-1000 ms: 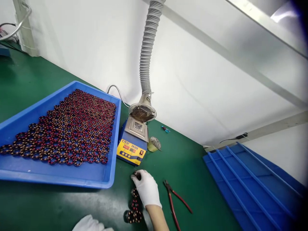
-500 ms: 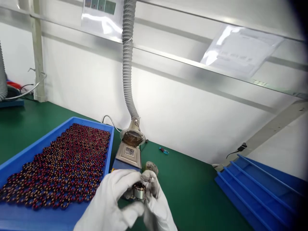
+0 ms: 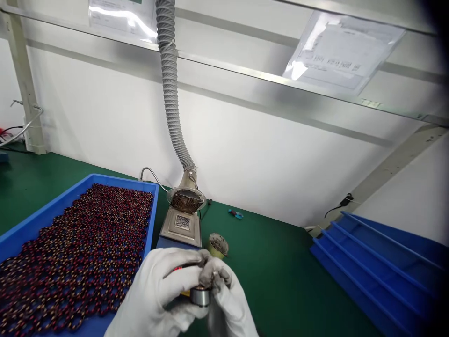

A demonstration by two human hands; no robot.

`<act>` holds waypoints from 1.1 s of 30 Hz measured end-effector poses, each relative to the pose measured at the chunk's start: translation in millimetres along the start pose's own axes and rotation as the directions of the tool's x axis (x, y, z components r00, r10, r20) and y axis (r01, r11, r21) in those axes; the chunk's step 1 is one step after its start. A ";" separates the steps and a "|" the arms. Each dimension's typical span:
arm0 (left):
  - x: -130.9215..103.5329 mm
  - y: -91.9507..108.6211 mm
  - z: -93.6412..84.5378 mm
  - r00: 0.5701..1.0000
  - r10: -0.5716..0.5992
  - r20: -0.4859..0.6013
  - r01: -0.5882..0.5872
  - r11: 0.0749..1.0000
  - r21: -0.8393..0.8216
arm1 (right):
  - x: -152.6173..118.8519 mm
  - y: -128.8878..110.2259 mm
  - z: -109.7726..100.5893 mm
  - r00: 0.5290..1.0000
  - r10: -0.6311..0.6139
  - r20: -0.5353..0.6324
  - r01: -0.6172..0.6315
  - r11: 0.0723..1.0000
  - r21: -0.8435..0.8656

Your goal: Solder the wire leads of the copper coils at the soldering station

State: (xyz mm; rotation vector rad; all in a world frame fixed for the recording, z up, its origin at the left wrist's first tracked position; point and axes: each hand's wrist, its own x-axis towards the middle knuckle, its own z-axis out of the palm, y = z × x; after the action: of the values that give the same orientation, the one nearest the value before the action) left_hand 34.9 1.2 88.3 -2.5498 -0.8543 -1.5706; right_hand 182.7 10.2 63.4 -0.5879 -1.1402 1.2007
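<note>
Two gloved hands at a small metal ring [image 3: 200, 296] over a green table [image 3: 273, 276]

At the far left, a pale post [image 3: 24, 84] stands at the back of the table, with a grey cable [image 3: 26, 128] bent beside it. Next comes a blue tray [image 3: 150, 224], filled with many small dark rings [image 3: 94, 243] flecked with red and gold, packed side by side. Above it, a sheet in a clear sleeve [image 3: 121, 18] hangs from a metal shelf edge [image 3: 231, 70].

Just right of the tray sits a small machine [image 3: 180, 227] with a metal top and a square printed label. A round metal hood [image 3: 186, 196] rises at its back, joined to a ribbed grey hose [image 3: 170, 89] that runs up the white wall [image 3: 245, 150].

In front of the machine, at the lower middle, is the left hand [image 3: 154, 292], in a white glove. Its fingers are clamped on the metal ring, whose smooth silver side faces the camera. The right hand [image 3: 231, 299], also gloved, is immediately to the right. Its smudged fingertips are together at the top of the ring; whether they pinch some small part is hidden.

Behind the hands stands a small cup [image 3: 218, 245] with a crusted grey top. Farther back lies a little blue and dark red object [image 3: 235, 214]. On the right, a second clear sleeve [image 3: 342, 54] hangs high up, a black plug [image 3: 347, 200] rests near the wall, and ribbed blue panels [image 3: 379, 262] lean at a slant.
</note>
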 end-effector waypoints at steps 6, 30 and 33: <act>-6.5 -9.2 0.1 0.995 0.059 -0.080 -0.039 0.972 0.234 | 0.0 10.1 -3.7 0.986 0.034 -0.161 -0.003 0.981 0.193; -7.7 -6.0 -7.9 0.981 0.045 0.189 -0.106 0.941 0.321 | -10.8 -9.6 -0.7 0.941 -0.245 0.234 0.339 0.657 -0.674; -9.0 -6.8 -4.3 0.984 -0.014 0.176 -0.033 0.965 0.259 | -12.3 -8.9 5.7 0.971 -0.231 0.067 0.235 0.849 -0.474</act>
State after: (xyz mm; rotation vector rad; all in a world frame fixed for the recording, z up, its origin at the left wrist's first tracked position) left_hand 25.1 1.8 81.2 -2.5209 -0.9887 -1.1510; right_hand 181.8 -5.1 68.6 -0.7913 -1.4849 0.7058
